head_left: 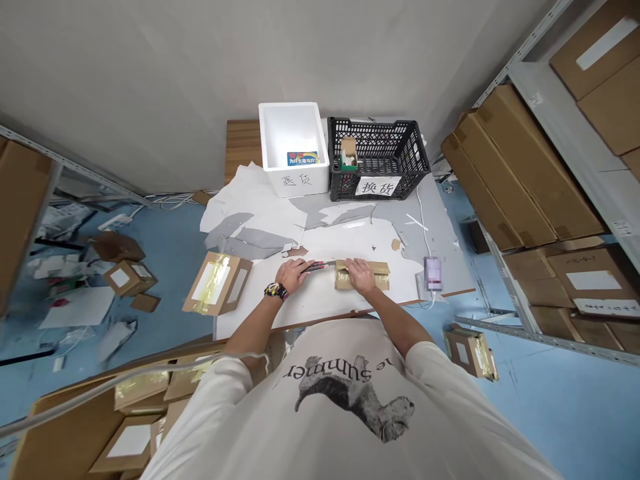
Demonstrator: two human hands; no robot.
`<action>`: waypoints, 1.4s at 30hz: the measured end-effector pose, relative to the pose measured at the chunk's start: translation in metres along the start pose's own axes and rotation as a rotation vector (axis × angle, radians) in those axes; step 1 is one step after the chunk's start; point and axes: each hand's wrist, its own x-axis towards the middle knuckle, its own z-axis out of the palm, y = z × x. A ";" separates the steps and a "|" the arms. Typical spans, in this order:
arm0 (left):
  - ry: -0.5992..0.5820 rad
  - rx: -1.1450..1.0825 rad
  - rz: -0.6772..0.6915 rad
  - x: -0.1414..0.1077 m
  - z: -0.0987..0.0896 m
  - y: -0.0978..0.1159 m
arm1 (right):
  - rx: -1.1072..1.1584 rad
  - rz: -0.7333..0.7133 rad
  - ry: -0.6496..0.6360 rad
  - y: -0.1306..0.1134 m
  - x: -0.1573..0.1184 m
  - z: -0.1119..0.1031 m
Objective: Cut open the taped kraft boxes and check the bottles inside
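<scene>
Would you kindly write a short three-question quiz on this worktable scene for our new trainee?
1. Which hand holds the utility knife?
2. True or false: from the person's viewpoint, the black plastic crate stands to the right of the white foam box.
3. Fill in the blank: the right hand is placed on a taped ____.

Key:
1. The left hand.
2. True.
3. Cardboard box.
</scene>
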 end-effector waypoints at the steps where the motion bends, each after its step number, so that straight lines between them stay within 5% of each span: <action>1: 0.003 0.000 -0.004 -0.001 -0.002 -0.004 | 0.005 0.003 0.009 -0.001 0.001 -0.002; 6: 0.062 -0.095 -0.054 -0.024 0.002 -0.013 | 0.038 -0.007 0.010 -0.005 -0.001 -0.016; 13: 0.162 -0.168 -0.449 -0.083 0.052 -0.035 | 0.084 -0.030 -0.054 -0.015 -0.016 -0.040; 17: 0.104 -0.134 -0.531 -0.089 0.067 -0.039 | 0.100 0.208 0.088 -0.006 -0.035 -0.052; 22: 0.203 -0.228 -0.557 -0.058 0.065 -0.015 | 0.325 0.812 0.366 0.041 -0.060 -0.061; 24: 0.210 -0.439 -0.522 -0.033 0.063 0.008 | 0.479 0.980 0.273 0.059 -0.066 -0.062; 27: -0.032 -0.811 -0.509 0.009 0.062 0.049 | 0.730 1.123 0.083 0.072 -0.070 -0.060; 31: -0.230 -0.750 -0.457 0.042 0.061 0.086 | 0.949 1.202 0.006 0.071 -0.070 -0.056; 35: -0.217 -0.487 -0.399 0.045 0.056 0.096 | 0.905 1.104 -0.022 0.072 -0.071 -0.055; 42: -0.124 -0.373 -0.432 0.035 0.054 0.111 | 0.837 0.896 0.044 0.082 -0.079 -0.051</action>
